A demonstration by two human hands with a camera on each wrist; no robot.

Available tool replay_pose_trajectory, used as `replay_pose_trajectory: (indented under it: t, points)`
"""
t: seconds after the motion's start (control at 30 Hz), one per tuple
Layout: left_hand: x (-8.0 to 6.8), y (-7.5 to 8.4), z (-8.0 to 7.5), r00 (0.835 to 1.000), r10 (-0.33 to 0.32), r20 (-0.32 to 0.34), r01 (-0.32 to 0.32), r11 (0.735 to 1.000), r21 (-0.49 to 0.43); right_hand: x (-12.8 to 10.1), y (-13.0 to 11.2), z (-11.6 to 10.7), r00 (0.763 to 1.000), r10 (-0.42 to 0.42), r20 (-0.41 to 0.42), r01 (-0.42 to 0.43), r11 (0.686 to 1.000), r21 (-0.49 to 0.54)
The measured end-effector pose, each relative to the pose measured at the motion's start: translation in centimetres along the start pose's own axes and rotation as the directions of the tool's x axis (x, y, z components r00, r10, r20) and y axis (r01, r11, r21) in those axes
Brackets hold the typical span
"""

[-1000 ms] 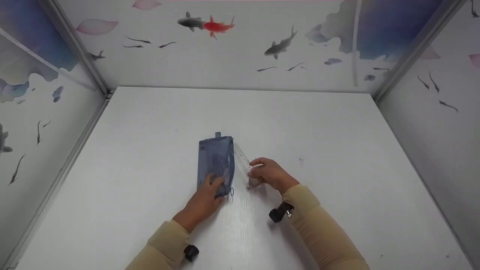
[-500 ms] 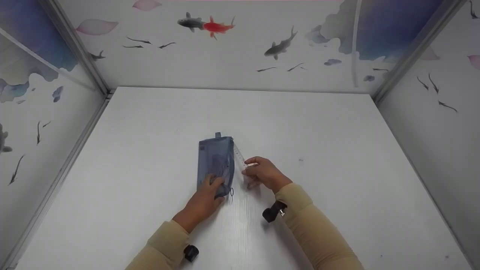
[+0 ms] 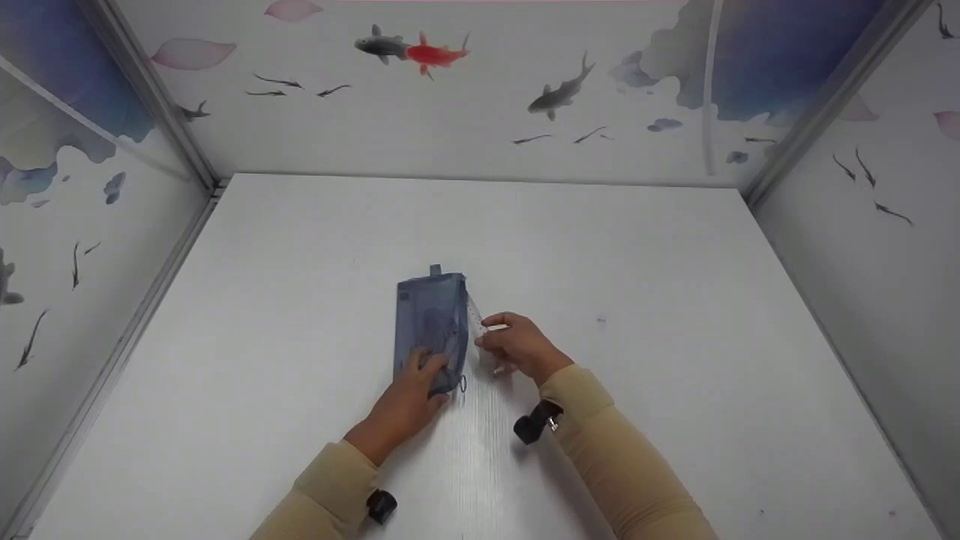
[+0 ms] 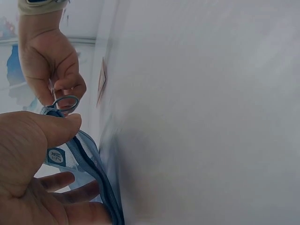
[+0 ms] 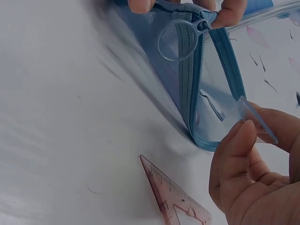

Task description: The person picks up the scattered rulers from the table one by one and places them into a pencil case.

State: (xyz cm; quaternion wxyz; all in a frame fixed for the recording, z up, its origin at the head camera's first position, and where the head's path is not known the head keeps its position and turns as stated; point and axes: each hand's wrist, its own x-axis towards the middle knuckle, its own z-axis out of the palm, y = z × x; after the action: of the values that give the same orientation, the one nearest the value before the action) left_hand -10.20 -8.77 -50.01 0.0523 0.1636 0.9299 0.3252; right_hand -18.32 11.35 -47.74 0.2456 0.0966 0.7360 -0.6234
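A translucent blue mesh pencil case (image 3: pixel 424 311) lies on the white table. My left hand (image 3: pixel 401 405) grips its near end, thumb over the zipper end in the left wrist view. The zipper gapes open, with a ring pull (image 5: pixel 159 44) hanging from it. Between thumb and fingers my right hand (image 3: pixel 525 349) pinches a clear ruler (image 5: pixel 258 119); the ruler's far end is inside the case's opening. Below the right hand in the right wrist view, a pinkish clear set square (image 5: pixel 161 192) lies on the table. Other contents of the case are hard to make out.
The white table (image 3: pixel 637 262) is walled on the back and both sides by panels (image 3: pixel 480 142) printed with fish. Black wrist cameras (image 3: pixel 531 427) sit on both sleeves.
My right hand has moved left toward the pencil case, and the ruler has slid further into it. The left hand and the case have stayed put.
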Motion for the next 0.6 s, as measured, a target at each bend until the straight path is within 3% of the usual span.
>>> replay_pose_trajectory:
  t: [0.6]
  points:
    - [0.0, 0.0, 0.0, 1.0, 0.016, -0.012, -0.016, 1.0, 0.015, 0.4, -0.2, 1.4, 0.998, -0.031, -0.047, 0.032, 0.999, 0.037]
